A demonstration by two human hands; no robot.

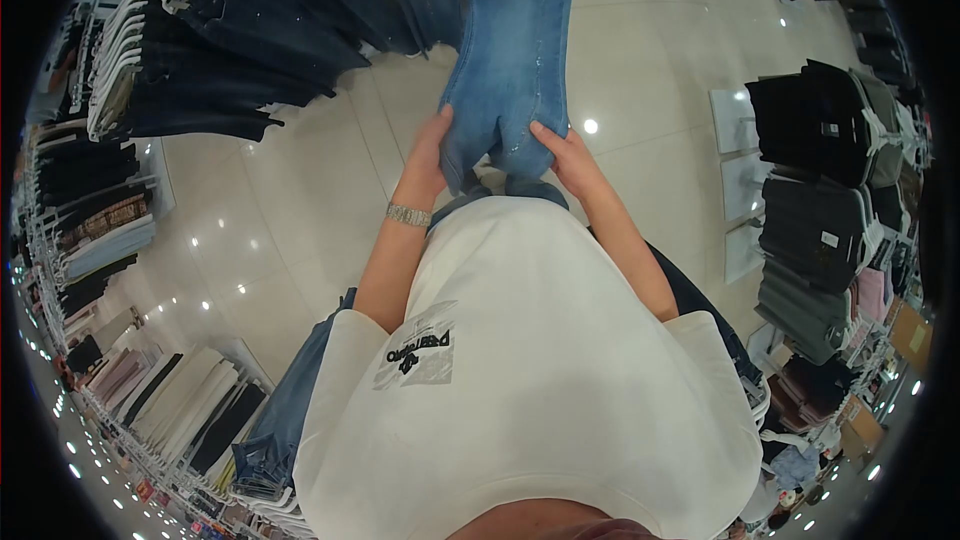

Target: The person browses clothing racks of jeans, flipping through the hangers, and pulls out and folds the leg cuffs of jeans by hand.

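Blue jeans (515,50) hang down in front of my body, running from the top edge of the view to just before my white shirt. My left hand (430,150) grips the left edge of the jeans, with a metal watch (408,215) on that wrist. On the other edge, my right hand (565,155) holds the denim with its thumb on top and the other fingers mostly hidden. Dark jeans on white hangers (118,60) hang close by at the upper left.
Racks of folded and hung clothes line both sides, with dark trousers (810,125) at the right and light garments (180,400) at the lower left. More jeans (290,410) hang beside my body. Shiny floor tiles (300,190) lie below.
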